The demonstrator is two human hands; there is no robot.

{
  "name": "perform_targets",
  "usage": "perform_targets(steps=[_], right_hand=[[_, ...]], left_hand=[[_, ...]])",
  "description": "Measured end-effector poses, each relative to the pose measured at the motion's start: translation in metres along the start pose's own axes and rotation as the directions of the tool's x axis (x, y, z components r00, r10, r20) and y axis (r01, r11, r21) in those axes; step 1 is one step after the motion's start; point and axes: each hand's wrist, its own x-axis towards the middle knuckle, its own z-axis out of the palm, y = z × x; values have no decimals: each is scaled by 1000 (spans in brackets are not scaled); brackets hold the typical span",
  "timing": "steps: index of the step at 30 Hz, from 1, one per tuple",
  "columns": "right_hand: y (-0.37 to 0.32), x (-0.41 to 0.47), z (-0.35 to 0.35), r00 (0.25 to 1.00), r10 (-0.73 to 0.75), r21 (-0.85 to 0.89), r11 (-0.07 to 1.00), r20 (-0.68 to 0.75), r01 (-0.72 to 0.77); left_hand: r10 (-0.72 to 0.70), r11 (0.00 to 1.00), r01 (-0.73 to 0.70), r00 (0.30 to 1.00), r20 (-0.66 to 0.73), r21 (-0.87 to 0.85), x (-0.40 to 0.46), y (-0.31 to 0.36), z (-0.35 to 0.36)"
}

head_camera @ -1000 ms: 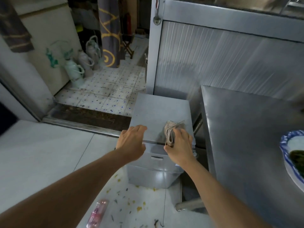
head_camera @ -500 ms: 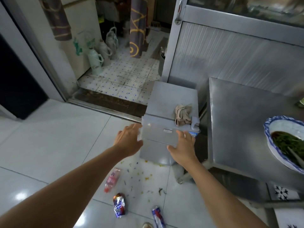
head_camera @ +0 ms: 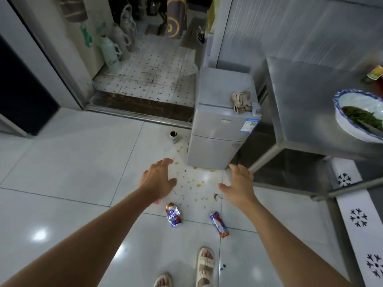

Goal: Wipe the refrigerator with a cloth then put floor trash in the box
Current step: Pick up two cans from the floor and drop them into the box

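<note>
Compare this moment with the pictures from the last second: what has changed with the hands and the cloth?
The right hand let go of the cloth, and both it and the left hand came off the small refrigerator, drawing back to hang open above the littered floor. The cloth stayed bunched on the refrigerator's top near its front right corner. The refrigerator has not moved.

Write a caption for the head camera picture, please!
Both empty hands, left hand and right hand, hover over floor trash; the cloth lies on the small refrigerator.
</note>
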Motion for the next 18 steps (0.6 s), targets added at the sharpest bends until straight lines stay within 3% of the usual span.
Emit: perform_targets(steps=[10, 18], right_hand=[[63, -29, 80, 983, 132, 16, 991, 130, -135], [155, -24, 155, 961, 233, 56, 968, 150, -244]], left_hand=[[-114, 993, 109, 984, 135, 43, -29, -43, 91], [-111, 993, 102, 976, 186, 58, -13, -54, 206]])
